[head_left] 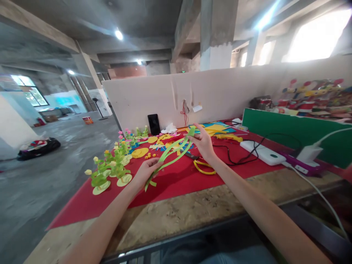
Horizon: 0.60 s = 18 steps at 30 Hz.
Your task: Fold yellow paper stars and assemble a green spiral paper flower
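Observation:
Several thin light-green strips (176,149) stretch between my two hands above the red table covering. My right hand (202,141) pinches their upper ends between thumb and fingers. Lower down, my left hand (148,169) is closed round the strips, and their loose ends hang beneath it. Scissors with yellow handles (205,168) lie on the red covering (176,183), just below my right wrist. To the left stand small green craft plants (112,165) with yellow and pink flowers on round pale bases.
Yellow and blue scraps (165,145) lie beyond my hands, near a black phone (154,124) propped on the white partition (143,99). A yellow glue gun (228,137), black cables, a white power strip (262,152) and a green board (297,137) are on the right.

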### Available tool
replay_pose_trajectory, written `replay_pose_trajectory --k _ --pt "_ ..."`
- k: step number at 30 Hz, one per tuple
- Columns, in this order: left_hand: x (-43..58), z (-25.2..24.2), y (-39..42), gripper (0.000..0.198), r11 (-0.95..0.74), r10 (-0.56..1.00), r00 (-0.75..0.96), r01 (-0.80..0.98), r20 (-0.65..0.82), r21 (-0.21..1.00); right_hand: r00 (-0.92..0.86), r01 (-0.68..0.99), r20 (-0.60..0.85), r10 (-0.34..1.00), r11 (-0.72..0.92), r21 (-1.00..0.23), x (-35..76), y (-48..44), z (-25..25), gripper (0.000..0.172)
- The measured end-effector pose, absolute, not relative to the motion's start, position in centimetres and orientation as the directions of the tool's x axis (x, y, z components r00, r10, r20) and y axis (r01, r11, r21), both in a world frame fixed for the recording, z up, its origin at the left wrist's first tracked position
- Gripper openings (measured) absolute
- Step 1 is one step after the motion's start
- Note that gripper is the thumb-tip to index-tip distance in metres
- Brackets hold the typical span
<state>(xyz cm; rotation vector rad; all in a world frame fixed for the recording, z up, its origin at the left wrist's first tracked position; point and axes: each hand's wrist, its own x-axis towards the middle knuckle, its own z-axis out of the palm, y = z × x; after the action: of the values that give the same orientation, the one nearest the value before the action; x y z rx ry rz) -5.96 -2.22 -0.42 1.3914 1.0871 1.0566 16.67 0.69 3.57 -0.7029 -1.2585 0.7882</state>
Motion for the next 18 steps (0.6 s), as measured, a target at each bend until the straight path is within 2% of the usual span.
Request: replay_pose_trajectory --k 5,12,18 --pt "-6.0 -1.0 -1.8 0.032 -0.033 0.978 0.208 0.088 0.014 0.996 0.219 -0.075 0.533 0.817 0.559 -0.826 17.3 1.8 2.1 0.024" --pt "-5.9 -1.5 -1.5 0.031 0.028 0.975 0.218 0.101 -0.05 0.995 0.287 -0.205 0.444 0.849 0.507 -0.837 17.9 2.4 1.2 0.025" --pt "-5.9 -1.5 -1.3 0.041 -0.011 0.974 0.227 0.175 -0.029 0.984 0.32 -0.189 0.401 0.859 0.472 -0.861 18.1 2.7 0.9 0.029"
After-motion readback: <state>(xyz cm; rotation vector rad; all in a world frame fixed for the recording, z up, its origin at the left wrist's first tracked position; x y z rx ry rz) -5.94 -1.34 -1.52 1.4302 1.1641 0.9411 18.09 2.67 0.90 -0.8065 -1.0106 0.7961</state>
